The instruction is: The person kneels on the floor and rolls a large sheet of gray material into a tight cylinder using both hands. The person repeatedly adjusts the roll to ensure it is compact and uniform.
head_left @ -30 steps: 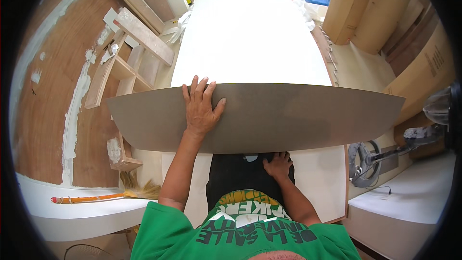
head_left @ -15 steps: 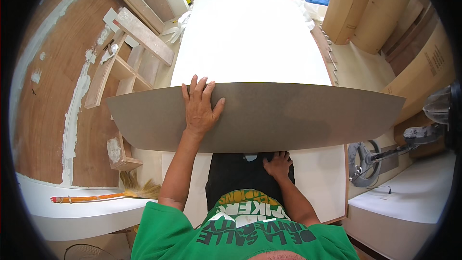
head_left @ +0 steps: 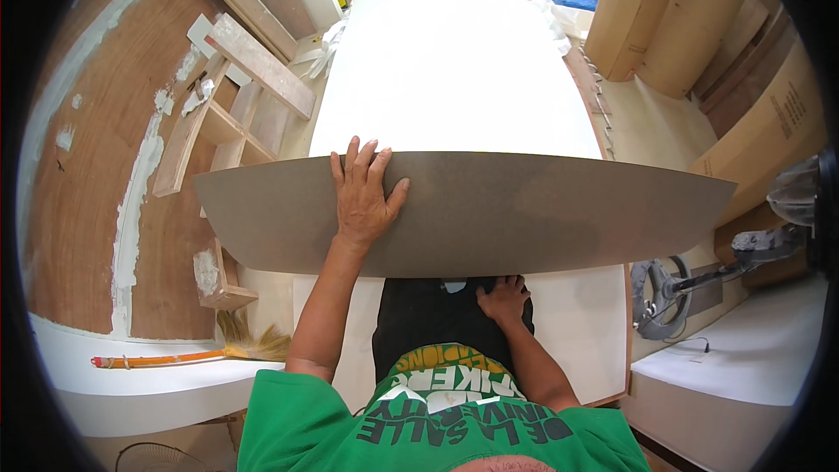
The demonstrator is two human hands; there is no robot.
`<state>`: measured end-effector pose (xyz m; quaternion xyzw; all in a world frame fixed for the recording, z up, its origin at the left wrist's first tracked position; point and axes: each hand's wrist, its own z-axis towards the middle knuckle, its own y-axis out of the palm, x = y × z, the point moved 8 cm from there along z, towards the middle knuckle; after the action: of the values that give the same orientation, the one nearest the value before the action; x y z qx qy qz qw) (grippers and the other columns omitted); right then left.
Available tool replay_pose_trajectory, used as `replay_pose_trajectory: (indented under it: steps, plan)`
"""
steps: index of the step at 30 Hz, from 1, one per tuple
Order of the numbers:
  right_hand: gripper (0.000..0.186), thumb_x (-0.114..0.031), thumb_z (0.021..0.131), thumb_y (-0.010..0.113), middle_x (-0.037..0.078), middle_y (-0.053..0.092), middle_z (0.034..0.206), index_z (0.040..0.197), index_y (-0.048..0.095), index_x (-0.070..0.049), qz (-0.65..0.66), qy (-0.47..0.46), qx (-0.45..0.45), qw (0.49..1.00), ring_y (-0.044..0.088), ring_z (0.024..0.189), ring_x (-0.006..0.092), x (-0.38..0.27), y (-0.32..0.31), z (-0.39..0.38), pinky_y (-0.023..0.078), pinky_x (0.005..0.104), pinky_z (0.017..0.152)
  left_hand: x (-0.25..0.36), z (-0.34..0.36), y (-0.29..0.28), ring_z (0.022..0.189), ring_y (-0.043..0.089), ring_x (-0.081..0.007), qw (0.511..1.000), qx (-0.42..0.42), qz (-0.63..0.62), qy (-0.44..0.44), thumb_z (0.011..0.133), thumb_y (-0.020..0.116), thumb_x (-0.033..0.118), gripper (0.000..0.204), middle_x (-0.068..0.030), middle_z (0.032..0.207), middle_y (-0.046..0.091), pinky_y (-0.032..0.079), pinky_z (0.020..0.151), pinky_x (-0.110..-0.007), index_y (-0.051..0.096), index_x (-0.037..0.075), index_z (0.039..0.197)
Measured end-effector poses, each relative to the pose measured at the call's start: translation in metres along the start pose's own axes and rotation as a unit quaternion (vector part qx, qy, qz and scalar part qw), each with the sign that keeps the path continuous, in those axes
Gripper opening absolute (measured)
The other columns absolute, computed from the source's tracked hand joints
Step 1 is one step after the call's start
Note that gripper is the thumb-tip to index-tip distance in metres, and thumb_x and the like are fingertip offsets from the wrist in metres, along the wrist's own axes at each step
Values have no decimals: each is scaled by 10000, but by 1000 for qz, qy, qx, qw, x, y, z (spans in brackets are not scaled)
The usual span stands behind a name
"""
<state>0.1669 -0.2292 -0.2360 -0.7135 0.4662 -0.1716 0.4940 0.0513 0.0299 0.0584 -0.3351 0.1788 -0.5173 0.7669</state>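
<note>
Left hand spread flat on grey board; right hand gripping near edge underneath. Keep board level over white surface.

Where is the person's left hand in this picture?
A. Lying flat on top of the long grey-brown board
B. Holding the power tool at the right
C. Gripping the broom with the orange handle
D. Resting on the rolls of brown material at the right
A: the left hand lies with fingers spread on the grey-brown board, away from the broom.
</note>
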Motion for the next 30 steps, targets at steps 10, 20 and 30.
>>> replay_pose_trajectory:
  steps: [10,20,30]
  plan:
    - [874,-561,882,570,215,292,1612,1536,362,-19,-8,5,-7,1000,268,1478,397,0,1,-1,288,650,1125,0,0,-1,1454,343,-366,1000,-2,1,-2,870,722,293,575,-117,1431,477,160,1200,-625,516,108,1375]
    - [854,-547,872,586,217,308,1601,1518,399,-21,1,0,2,1000,278,1466,410,0,2,0,288,659,1117,-2,-1,-1,1458,337,-366,1000,-3,0,-5,879,716,285,571,-113,1440,471,160,1198,-627,509,112,1382]
    - [860,-541,866,595,231,317,1594,1511,401,-7,12,1,7,1000,284,1464,422,1,-2,0,288,656,1115,-1,2,1,1459,334,-364,1000,-7,-2,-5,887,708,288,566,-114,1440,470,163,1198,-627,505,107,1383]
